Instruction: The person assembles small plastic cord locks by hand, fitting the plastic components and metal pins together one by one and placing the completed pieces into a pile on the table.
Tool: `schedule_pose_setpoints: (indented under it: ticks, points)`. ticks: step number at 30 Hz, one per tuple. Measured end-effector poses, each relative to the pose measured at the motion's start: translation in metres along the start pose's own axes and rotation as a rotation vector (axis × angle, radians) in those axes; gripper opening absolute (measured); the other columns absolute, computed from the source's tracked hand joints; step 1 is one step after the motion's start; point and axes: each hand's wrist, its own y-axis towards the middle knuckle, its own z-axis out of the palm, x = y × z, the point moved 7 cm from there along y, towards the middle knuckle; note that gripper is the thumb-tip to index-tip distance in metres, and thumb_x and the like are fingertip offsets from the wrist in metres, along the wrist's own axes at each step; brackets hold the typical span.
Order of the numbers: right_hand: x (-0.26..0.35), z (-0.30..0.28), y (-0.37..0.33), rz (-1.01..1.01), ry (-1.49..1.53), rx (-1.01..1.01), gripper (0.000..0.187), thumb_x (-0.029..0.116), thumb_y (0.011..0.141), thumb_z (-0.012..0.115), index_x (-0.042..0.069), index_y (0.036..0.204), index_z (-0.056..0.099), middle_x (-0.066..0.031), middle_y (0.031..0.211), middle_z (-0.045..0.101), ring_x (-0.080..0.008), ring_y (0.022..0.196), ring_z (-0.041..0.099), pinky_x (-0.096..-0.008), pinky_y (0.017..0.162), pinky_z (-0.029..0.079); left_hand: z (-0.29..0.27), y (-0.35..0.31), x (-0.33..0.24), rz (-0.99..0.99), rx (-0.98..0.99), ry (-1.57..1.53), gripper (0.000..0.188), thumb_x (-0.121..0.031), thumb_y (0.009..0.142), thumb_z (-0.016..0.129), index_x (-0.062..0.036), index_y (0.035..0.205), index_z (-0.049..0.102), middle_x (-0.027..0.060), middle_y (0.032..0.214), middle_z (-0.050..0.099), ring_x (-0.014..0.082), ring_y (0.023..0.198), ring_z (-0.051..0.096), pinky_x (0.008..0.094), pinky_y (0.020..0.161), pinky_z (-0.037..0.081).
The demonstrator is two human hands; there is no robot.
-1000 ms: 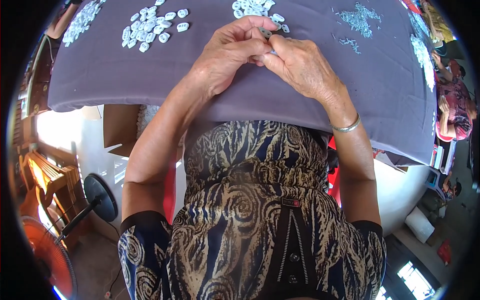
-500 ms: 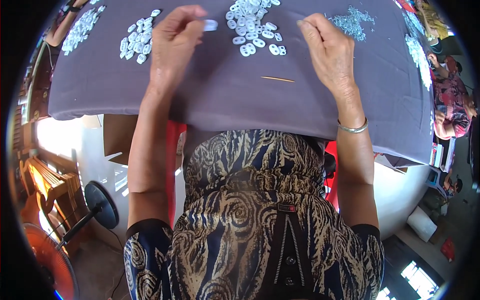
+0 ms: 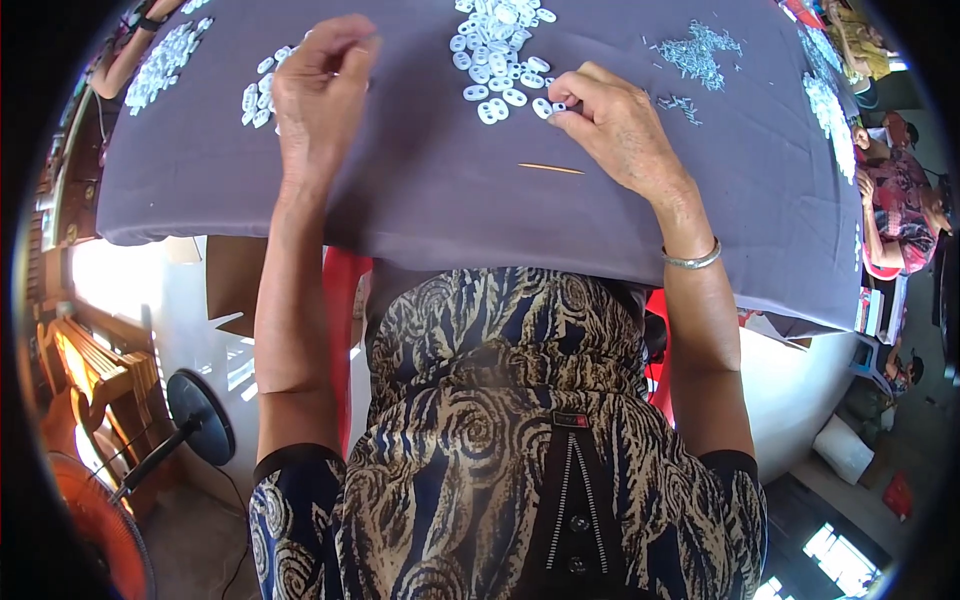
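Observation:
My right hand (image 3: pixel 615 120) has its thumb and forefinger closed on a small white plastic piece (image 3: pixel 560 107) at the near right of the middle heap. Just left of those fingertips lies a white oval two-holed piece (image 3: pixel 542 108). The middle heap (image 3: pixel 492 62) holds many more such ovals and smaller bits. My left hand (image 3: pixel 325 90) is raised over the near side of a left group of white pieces (image 3: pixel 262 92). Its fingers are curled and slightly blurred, and whatever they hold is hidden. A wooden toothpick (image 3: pixel 551 168) lies on the purple-grey cloth (image 3: pixel 450 215) between my hands.
Small metallic-looking pins (image 3: pixel 695 55) form a pile at the far right, with a smaller cluster (image 3: pixel 680 106) nearer. More white pieces (image 3: pixel 165 65) lie at the left edge and others (image 3: pixel 830 115) at the right. Another person's arm (image 3: pixel 120 65) reaches in at far left; people (image 3: pixel 900 200) sit at right.
My left hand has moved left, from beside a white piece to over the left group; that piece no longer shows. My right hand has come left and nearer, onto the small white piece, uncovering the small pin cluster.

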Motion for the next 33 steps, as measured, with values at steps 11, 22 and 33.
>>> schedule_pose_setpoints:
  ticks: [11, 22, 33]
  points:
    - [-0.009, -0.006, 0.0, 0.233, 0.228, 0.075, 0.007, 0.004, 0.081, 0.061, 0.002, 0.085, 0.056, 0.0015, 0.069, 0.052, -0.0051, 0.06, 0.043, -0.0235, 0.054, 0.038, 0.081, -0.05, -0.011, -0.222, 0.404, -0.189, 0.016, -0.009, 0.086, 0.062, -0.0044, 0.101, 0.061, -0.0005, 0.077, 0.06, 0.0035, 0.066, 0.053, 0.0193, 0.055, 0.046]
    - [0.018, -0.003, 0.001, 0.286, 0.645, 0.016, 0.005, 0.002, 0.084, 0.055, 0.003, 0.087, 0.06, 0.0043, 0.074, 0.054, -0.0017, 0.065, 0.043, -0.0185, 0.057, 0.036, 0.087, -0.052, -0.049, 0.131, 0.342, -0.046, 0.047, 0.002, 0.071, 0.073, -0.0061, 0.114, 0.055, 0.0024, 0.093, 0.06, 0.0125, 0.084, 0.059, 0.0251, 0.065, 0.051]
    - [0.01, 0.014, -0.003, 0.511, 1.009, 0.099, 0.011, 0.004, 0.086, 0.05, 0.002, 0.092, 0.059, 0.0004, 0.076, 0.054, -0.0044, 0.062, 0.042, -0.0191, 0.055, 0.035, 0.083, -0.06, -0.069, 0.506, 0.249, 0.142, 0.025, 0.005, 0.07, 0.068, -0.0056, 0.092, 0.063, 0.007, 0.077, 0.062, 0.0196, 0.067, 0.062, 0.0267, 0.058, 0.051]
